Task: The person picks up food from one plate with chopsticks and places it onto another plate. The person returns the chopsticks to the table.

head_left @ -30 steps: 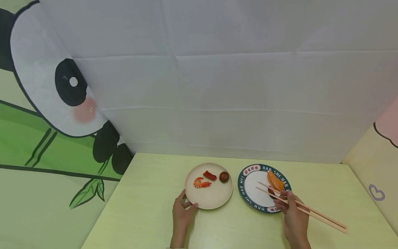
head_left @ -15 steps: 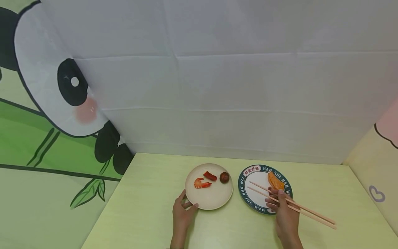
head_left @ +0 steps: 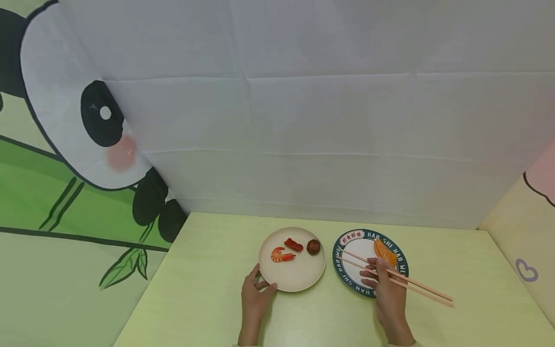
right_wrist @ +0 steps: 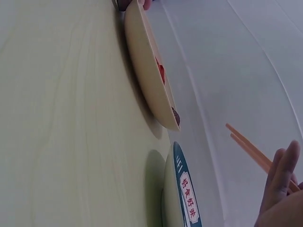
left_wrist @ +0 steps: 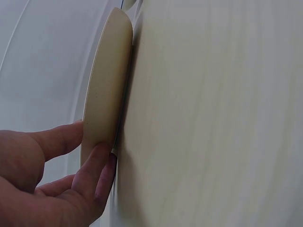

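Note:
In the head view my left hand point(head_left: 257, 296) holds the rim of a cream plate point(head_left: 297, 279). The left wrist view has the thumb at its upper edge and fingers against its outer wall point(left_wrist: 106, 75). A shrimp point(head_left: 282, 254), a red sausage-like piece point(head_left: 294, 245) and a round brown ball point(head_left: 313, 247) lie on this plate. My right hand point(head_left: 390, 296) grips a pair of chopsticks point(head_left: 442, 295) over a green-rimmed plate point(head_left: 344, 278). Their tips point left, slightly apart, with nothing visible between them. An orange-brown food piece point(head_left: 385, 251) lies on that plate; the hand hides part of the plate.
Both plates stand side by side on a pale yellow-green table point(head_left: 217, 279), a narrow gap between them. A white cloth wall point(head_left: 303, 120) rises behind the table's far edge. A panda-printed wall point(head_left: 65, 144) is at left.
My right hand and the chopsticks have moved left across the green-rimmed plate, so the tips now reach its left rim. The left hand and cream plate have stayed put.

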The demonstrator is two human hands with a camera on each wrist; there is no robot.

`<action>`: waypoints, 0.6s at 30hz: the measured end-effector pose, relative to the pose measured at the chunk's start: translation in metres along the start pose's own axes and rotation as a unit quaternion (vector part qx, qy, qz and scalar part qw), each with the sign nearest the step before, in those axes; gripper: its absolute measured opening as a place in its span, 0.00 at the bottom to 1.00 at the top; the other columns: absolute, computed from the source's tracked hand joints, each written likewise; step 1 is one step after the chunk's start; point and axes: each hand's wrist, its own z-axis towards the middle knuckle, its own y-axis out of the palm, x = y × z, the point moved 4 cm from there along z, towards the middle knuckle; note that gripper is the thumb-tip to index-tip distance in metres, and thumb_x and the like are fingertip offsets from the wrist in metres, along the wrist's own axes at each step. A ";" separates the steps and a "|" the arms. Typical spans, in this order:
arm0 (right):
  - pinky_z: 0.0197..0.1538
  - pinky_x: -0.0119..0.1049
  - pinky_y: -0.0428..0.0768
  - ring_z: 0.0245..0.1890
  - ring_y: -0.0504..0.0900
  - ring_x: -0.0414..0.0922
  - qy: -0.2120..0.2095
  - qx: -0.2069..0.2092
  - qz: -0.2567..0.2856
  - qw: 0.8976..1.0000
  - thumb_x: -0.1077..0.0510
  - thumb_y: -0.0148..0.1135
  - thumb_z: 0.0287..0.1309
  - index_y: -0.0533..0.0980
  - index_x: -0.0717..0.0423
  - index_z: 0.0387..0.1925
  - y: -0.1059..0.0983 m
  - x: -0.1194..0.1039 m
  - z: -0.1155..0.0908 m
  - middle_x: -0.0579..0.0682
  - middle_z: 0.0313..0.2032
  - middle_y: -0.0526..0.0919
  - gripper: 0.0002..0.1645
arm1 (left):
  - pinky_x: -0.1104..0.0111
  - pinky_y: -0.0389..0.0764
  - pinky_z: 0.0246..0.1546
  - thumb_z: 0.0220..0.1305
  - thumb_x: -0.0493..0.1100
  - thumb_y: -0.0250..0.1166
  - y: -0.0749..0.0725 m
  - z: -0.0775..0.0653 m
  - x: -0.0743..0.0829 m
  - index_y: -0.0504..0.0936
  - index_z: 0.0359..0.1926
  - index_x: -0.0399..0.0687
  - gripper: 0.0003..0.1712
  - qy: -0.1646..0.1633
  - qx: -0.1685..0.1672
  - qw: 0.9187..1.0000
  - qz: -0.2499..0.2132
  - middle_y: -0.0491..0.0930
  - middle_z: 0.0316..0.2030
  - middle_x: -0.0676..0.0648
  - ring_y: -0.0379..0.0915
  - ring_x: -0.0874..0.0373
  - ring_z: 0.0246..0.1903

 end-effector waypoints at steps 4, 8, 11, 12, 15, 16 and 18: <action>0.29 0.44 0.81 0.29 0.84 0.51 0.004 0.015 -0.022 1.000 0.42 0.56 0.59 0.78 0.64 0.45 0.005 0.007 0.003 0.61 0.34 0.81 0.29 | 0.67 0.79 0.34 0.44 0.25 0.69 0.000 0.000 0.000 0.63 0.62 0.28 0.41 -0.001 0.000 1.000 -0.006 0.69 0.50 0.34 0.78 0.47 0.37; 0.29 0.45 0.80 0.30 0.84 0.51 -0.012 -0.016 -0.034 0.999 0.42 0.54 0.60 0.77 0.64 0.45 0.012 0.003 0.002 0.60 0.34 0.80 0.29 | 0.67 0.79 0.34 0.44 0.25 0.69 0.000 0.000 0.000 0.63 0.62 0.28 0.41 0.001 0.001 1.000 -0.004 0.69 0.51 0.34 0.78 0.47 0.37; 0.28 0.46 0.80 0.30 0.84 0.52 -0.028 -0.048 -0.036 0.998 0.44 0.53 0.62 0.76 0.67 0.46 0.019 -0.006 -0.001 0.60 0.33 0.79 0.29 | 0.67 0.78 0.34 0.44 0.26 0.69 0.001 0.001 -0.001 0.63 0.62 0.29 0.41 -0.001 0.004 1.000 -0.002 0.70 0.51 0.35 0.78 0.48 0.37; 0.28 0.46 0.80 0.30 0.84 0.52 -0.031 -0.056 -0.034 0.997 0.44 0.53 0.62 0.76 0.67 0.46 0.020 -0.008 -0.001 0.61 0.34 0.79 0.29 | 0.68 0.78 0.34 0.44 0.26 0.69 0.001 0.002 -0.001 0.63 0.62 0.29 0.41 -0.001 0.004 1.000 -0.003 0.70 0.51 0.35 0.78 0.48 0.37; 0.28 0.45 0.80 0.30 0.84 0.51 -0.040 -0.067 -0.043 0.996 0.42 0.53 0.62 0.77 0.66 0.45 0.023 -0.009 -0.001 0.60 0.34 0.80 0.29 | 0.68 0.78 0.33 0.44 0.26 0.69 0.001 0.002 -0.002 0.64 0.62 0.29 0.41 -0.004 0.006 1.000 -0.002 0.70 0.50 0.35 0.78 0.49 0.36; 0.28 0.45 0.80 0.30 0.84 0.51 -0.040 -0.067 -0.046 0.996 0.42 0.54 0.61 0.77 0.65 0.45 0.024 -0.008 -0.001 0.59 0.33 0.80 0.29 | 0.69 0.78 0.33 0.44 0.26 0.69 0.001 0.002 -0.002 0.64 0.62 0.29 0.42 -0.004 0.006 1.000 0.000 0.70 0.50 0.35 0.78 0.49 0.36; 0.28 0.44 0.81 0.29 0.84 0.50 -0.041 -0.067 -0.062 0.995 0.41 0.54 0.61 0.78 0.64 0.45 0.028 -0.011 -0.003 0.58 0.34 0.80 0.29 | 0.68 0.78 0.33 0.44 0.26 0.69 0.001 0.001 -0.002 0.63 0.62 0.29 0.42 -0.002 0.006 1.000 0.002 0.70 0.50 0.35 0.78 0.49 0.36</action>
